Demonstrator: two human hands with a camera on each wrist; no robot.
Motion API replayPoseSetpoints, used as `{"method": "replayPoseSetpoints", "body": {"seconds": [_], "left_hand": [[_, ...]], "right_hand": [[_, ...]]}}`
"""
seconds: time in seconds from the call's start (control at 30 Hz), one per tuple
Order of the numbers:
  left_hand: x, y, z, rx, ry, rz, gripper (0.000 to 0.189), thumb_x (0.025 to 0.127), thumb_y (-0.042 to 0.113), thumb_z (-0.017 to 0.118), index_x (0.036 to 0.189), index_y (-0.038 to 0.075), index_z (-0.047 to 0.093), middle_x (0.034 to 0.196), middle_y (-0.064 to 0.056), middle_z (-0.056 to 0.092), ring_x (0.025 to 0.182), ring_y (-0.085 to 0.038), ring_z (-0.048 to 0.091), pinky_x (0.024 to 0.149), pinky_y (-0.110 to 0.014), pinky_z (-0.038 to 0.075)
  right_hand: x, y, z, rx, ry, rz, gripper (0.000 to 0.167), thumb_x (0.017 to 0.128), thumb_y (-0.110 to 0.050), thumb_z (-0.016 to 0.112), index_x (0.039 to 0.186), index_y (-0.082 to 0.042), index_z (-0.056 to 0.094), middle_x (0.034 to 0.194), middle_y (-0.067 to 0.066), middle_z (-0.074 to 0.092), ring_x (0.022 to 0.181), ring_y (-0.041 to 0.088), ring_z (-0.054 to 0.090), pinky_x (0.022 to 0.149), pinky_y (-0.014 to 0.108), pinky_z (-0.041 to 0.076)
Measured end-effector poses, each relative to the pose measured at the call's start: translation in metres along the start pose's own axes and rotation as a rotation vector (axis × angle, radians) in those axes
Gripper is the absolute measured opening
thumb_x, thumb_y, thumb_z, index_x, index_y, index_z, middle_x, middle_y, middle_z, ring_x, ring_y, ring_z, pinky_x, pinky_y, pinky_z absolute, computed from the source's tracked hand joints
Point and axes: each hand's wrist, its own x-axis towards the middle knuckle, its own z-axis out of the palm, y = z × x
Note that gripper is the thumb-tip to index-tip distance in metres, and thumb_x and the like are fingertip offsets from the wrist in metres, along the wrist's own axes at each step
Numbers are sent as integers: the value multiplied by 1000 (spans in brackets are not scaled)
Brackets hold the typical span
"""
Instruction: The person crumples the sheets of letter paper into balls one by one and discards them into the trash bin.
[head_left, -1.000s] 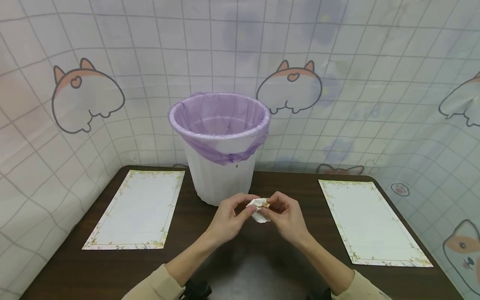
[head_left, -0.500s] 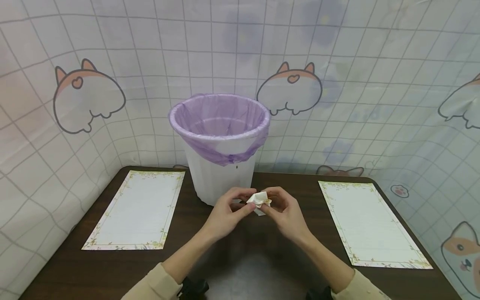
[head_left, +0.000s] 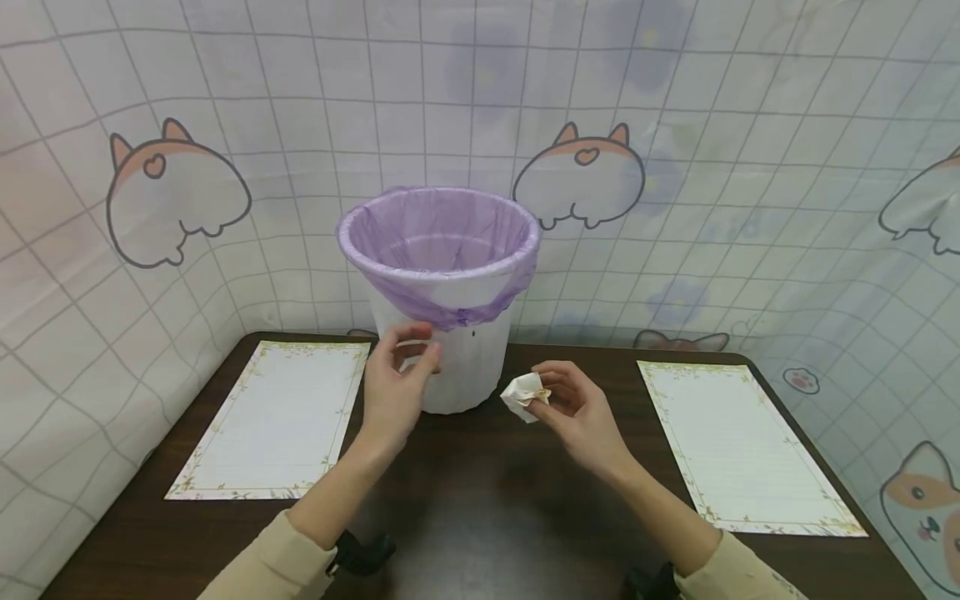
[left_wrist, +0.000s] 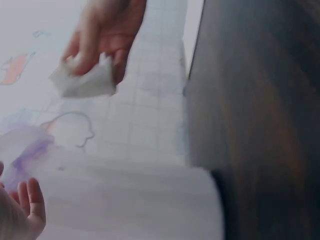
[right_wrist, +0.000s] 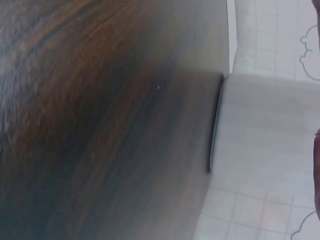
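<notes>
A crumpled piece of white paper (head_left: pixel 522 395) with a yellowish spot is pinched between the thumb and fingers of my right hand (head_left: pixel 581 417), above the table just right of the bin's base. In the left wrist view the same crumpled paper (left_wrist: pixel 85 82) hangs from the right hand's fingertips. My left hand (head_left: pixel 393 387) holds nothing; its fingers are loosely bent in front of the white bin (head_left: pixel 465 367), and I cannot tell whether they touch it. A purple bag (head_left: pixel 450 225) lines the bin and folds over its rim. Only finger edges show in the right wrist view.
The dark wooden table (head_left: pixel 480 517) carries a bordered white sheet (head_left: pixel 277 417) on the left and a similar sheet (head_left: pixel 742 442) on the right. Behind stands a gridded cloth backdrop (head_left: pixel 285 133) printed with cartoon dogs.
Both hands held the crumpled paper together before. The left hand has let go and moved left towards the bin's front. The right hand keeps the paper, nearly in place.
</notes>
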Motion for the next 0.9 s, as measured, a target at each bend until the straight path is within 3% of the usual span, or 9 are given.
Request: {"method": "replayPoseSetpoints", "body": {"seconds": [0.2,0.4,0.5,0.7,0.9], "left_hand": [[23,26,-17,-189,169,-1,31,105,5,57,133,-3,46,123,-9,48,102,-26,56,77,-28,57],[49,50,-36,-349,240,-130,41,108,16,54,145,7,39,127,-7,39,106,-20,52,85,-29,56],[61,57,-45,-407,237,-207,45,106,14,57,146,8,38,131,-8,36,105,-19,53,89,-29,56],[79,68,-57,-462,163,-338,64,101,9,66,155,6,29,134,-9,38,103,-19,57,91,-27,55],[89,75,-61,-468,148,-406,70,101,2,64,159,6,25,136,-11,41,100,-17,60,89,-25,56]], "right_hand": [[2,-5,-7,-19,-1,18,43,88,11,75,125,-4,60,114,18,64,103,25,67,80,31,59],[2,-9,-13,-11,-12,27,44,87,13,75,126,0,59,115,21,65,97,24,70,79,33,60],[3,-11,-15,9,-25,30,44,87,14,74,126,-1,58,116,22,63,99,23,71,78,35,60],[4,-17,-22,-3,-33,25,45,88,16,71,128,0,57,119,22,58,103,22,69,81,34,60],[9,-23,-28,-50,-28,4,45,88,15,72,127,-1,58,117,21,61,101,22,70,81,33,60]]}}
